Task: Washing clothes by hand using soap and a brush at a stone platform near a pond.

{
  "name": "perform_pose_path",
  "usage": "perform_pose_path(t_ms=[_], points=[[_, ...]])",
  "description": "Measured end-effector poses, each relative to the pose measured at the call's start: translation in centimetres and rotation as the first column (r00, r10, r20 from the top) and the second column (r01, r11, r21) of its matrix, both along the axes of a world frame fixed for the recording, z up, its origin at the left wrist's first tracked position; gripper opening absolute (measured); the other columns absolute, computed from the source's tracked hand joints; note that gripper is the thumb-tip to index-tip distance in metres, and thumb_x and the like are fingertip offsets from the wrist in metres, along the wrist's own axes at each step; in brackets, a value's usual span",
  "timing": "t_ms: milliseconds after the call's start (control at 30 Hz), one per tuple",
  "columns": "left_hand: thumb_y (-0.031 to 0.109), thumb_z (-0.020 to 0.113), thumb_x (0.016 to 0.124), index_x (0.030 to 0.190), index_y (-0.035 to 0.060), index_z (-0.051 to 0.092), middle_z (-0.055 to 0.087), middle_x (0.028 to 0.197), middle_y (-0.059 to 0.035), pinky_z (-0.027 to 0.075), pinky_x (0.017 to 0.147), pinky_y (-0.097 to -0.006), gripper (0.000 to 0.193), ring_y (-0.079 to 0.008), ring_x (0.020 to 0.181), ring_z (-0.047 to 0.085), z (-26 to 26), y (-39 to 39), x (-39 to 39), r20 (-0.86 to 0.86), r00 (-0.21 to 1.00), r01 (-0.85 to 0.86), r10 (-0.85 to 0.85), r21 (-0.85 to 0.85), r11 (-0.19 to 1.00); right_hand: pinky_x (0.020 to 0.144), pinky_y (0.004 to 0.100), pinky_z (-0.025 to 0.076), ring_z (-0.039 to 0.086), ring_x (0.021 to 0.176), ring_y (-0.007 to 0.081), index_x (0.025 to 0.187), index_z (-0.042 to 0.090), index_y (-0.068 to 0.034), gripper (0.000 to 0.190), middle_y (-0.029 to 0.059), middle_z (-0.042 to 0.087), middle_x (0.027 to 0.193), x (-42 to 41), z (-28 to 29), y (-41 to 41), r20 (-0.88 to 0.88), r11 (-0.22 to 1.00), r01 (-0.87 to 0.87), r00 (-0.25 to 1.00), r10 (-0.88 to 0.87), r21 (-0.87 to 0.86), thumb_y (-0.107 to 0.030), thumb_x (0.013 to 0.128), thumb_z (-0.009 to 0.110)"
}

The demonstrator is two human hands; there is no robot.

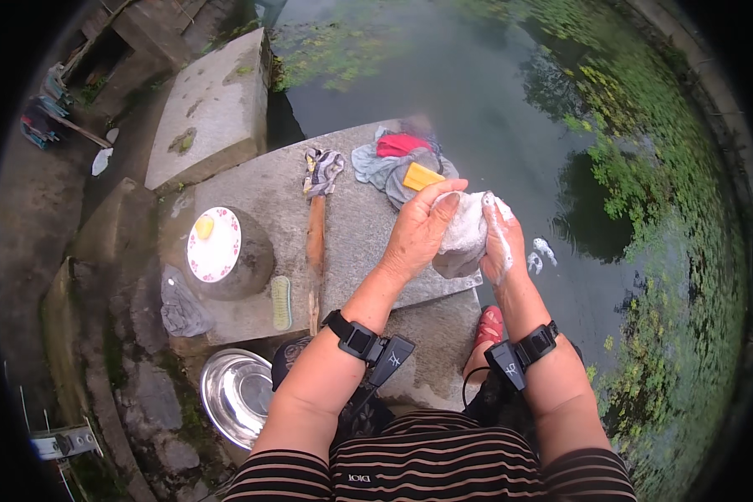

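Both of my hands hold a soapy, light-coloured cloth [464,232] in front of me, near the right edge of the stone slab [357,251]. My left hand [421,227] grips its left side, fingertips pointing up. Foam covers the fingers of my right hand [503,235], which presses on the cloth's other side. Just beyond my left fingers, a yellow bar of soap [421,177] rests on a pile of wet clothes, with a striped grey cloth [396,186], a pale blue cloth [370,164] and a red cloth [401,145].
Green water [470,81] with foam and floating plants lies beyond and right. On the slab are a wooden bat [315,251], a patterned cloth [323,170], a scrub brush [282,303], a grey bundle [182,307] and a floral plate [216,257] on a rounded block. A metal basin [229,401] stands lower left.
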State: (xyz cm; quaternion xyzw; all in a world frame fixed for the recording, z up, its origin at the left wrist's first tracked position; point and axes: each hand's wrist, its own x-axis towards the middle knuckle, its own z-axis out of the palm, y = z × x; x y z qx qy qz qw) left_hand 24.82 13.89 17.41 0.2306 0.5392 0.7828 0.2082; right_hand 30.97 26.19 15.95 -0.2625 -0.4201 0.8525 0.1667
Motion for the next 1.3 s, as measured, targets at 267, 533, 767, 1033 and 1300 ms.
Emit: perform_pose_path(t_ms=[267,533,767,1033,1300], points=[[0.026,0.059,0.091,0.069,0.004,0.06,0.062,0.064,-0.0118,0.048,0.054,-0.0369,0.032,-0.0299,0.06,0.062,-0.4,2.2,4.8,-0.799,0.601,-0.319,-0.021,-0.264,0.91,0.051,0.0296,0.038,0.047,0.06,0.0114,0.081,0.054,-0.014,0.035,-0.0043,0.045,0.063,1.4,-3.8,-0.7,-0.118,0.931,-0.164,0.984,0.131,-0.327,-0.044,0.098,0.05],[0.023,0.058,0.09,0.064,0.0066,0.057,0.058,0.059,-0.013,0.047,0.051,-0.0416,0.03,-0.032,0.054,0.059,0.6,2.7,5.0,-0.775,0.625,-0.387,0.094,-0.202,0.9,0.06,0.0304,0.049,0.06,0.07,0.0136,0.091,0.06,-0.014,0.021,-0.0001,0.061,0.077,2.7,-4.1,0.2,-0.181,0.942,-0.126,0.981,0.072,-0.31,-0.033,0.098,0.052],[0.022,0.059,0.088,0.062,0.006,0.053,0.058,0.059,-0.014,0.046,0.051,-0.0428,0.032,-0.0328,0.055,0.059,-2.3,0.3,-0.5,-0.709,0.679,-0.554,0.191,-0.323,0.768,0.058,0.0301,0.049,0.058,0.067,0.0155,0.095,0.059,-0.01,0.023,0.001,0.058,0.078,-0.2,1.2,-6.1,0.155,0.952,-0.019,0.985,0.069,-0.307,-0.031,0.099,0.05],[0.022,0.058,0.089,0.069,0.0034,0.06,0.06,0.063,-0.016,0.049,0.054,-0.0413,0.028,-0.0362,0.06,0.061,-1.2,1.9,3.1,-0.742,0.656,-0.405,0.138,-0.191,0.894,0.066,0.0318,0.052,0.061,0.077,0.0168,0.108,0.057,-0.006,0.029,0.0027,0.06,0.086,1.3,-5.6,-1.0,-0.09,0.946,-0.053,0.996,0.026,-0.319,-0.033,0.1,0.047],[0.037,0.059,0.093,0.084,-0.0006,0.066,0.061,0.07,-0.0067,0.045,0.063,-0.031,0.039,-0.0127,0.067,0.054,-0.8,-1.0,-2.6,-0.128,0.977,0.079,-0.168,-0.513,0.855,0.091,0.0424,0.052,0.062,0.105,0.0251,0.124,0.049,-0.002,0.038,0.0131,0.061,0.116,2.0,-0.8,-1.4,0.126,0.922,-0.338,0.923,0.364,-0.186,-0.031,0.1,0.049]])
